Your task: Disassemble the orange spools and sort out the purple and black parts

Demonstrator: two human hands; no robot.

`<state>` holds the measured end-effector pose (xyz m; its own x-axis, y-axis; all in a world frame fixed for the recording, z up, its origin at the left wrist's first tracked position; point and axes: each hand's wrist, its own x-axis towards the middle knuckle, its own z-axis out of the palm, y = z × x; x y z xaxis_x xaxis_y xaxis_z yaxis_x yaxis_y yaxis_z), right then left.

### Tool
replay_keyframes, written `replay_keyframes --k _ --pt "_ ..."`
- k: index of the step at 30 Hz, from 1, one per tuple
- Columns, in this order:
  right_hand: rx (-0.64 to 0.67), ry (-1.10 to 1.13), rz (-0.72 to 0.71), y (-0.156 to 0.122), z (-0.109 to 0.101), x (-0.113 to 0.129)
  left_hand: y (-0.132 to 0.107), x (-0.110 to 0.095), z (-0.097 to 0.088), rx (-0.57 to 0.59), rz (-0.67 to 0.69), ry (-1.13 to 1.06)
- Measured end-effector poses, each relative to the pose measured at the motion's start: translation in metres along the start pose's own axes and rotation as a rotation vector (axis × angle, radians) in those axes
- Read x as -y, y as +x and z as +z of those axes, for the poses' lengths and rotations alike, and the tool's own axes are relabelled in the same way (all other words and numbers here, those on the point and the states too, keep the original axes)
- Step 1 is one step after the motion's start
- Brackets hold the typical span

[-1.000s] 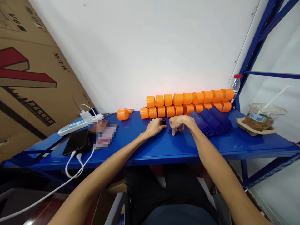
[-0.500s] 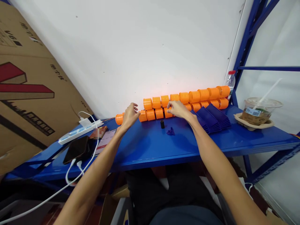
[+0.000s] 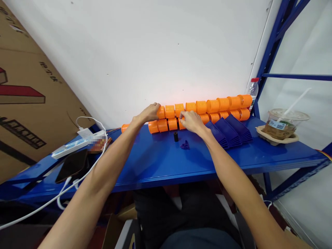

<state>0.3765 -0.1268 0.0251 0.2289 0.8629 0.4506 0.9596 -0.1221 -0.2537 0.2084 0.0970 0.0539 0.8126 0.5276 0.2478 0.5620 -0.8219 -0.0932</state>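
Several orange plastic cylinders (image 3: 212, 105) lie end to end in two stacked rows along the wall. My left hand (image 3: 149, 113) rests against the left end of the upper row, fingers lying on the end orange cylinder (image 3: 161, 112); its thumb is hidden. Bent and apart, the fingers of my right hand (image 3: 191, 121) are at the front of the lower row, close to an orange cylinder (image 3: 181, 123). In front of the rows stand a small black cylinder (image 3: 175, 136) and a crumpled dark-blue piece (image 3: 185, 145). Overlapping dark-blue flat pieces (image 3: 229, 131) lie right of my right hand.
One orange cylinder (image 3: 125, 128) lies apart at the left, partly behind my left arm. A power strip (image 3: 77, 143), a phone (image 3: 72, 166) and a white cable (image 3: 90, 169) occupy the left side. A drink cup (image 3: 281, 126) in a holder and a bottle (image 3: 253, 90) stand right.
My left hand has moved up and right to the left end of the upper row. My right hand stays near the lower row. The view has shifted slightly.
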Motion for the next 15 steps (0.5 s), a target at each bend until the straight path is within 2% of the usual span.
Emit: replay_keyframes --k 3,6,9,11,15 --pt "-0.042 0.026 -0.002 0.0 -0.002 0.004 -0.014 0.013 -0.008 -0.096 0.001 0.022" --pt "-0.127 0.137 -0.005 0.003 0.001 0.006 -0.049 0.009 -0.024 -0.307 -0.014 0.006" --pt "-0.256 0.288 -0.009 0.008 0.005 0.009 -0.086 -0.019 -0.034 -0.58 0.066 -0.048" --pt "-0.34 0.359 -0.007 0.01 0.007 0.009 -0.102 -0.045 -0.034 -0.72 0.149 -0.114" --pt "-0.422 0.37 -0.017 0.009 0.008 0.004 -0.107 -0.087 -0.018 -0.838 0.323 -0.231"
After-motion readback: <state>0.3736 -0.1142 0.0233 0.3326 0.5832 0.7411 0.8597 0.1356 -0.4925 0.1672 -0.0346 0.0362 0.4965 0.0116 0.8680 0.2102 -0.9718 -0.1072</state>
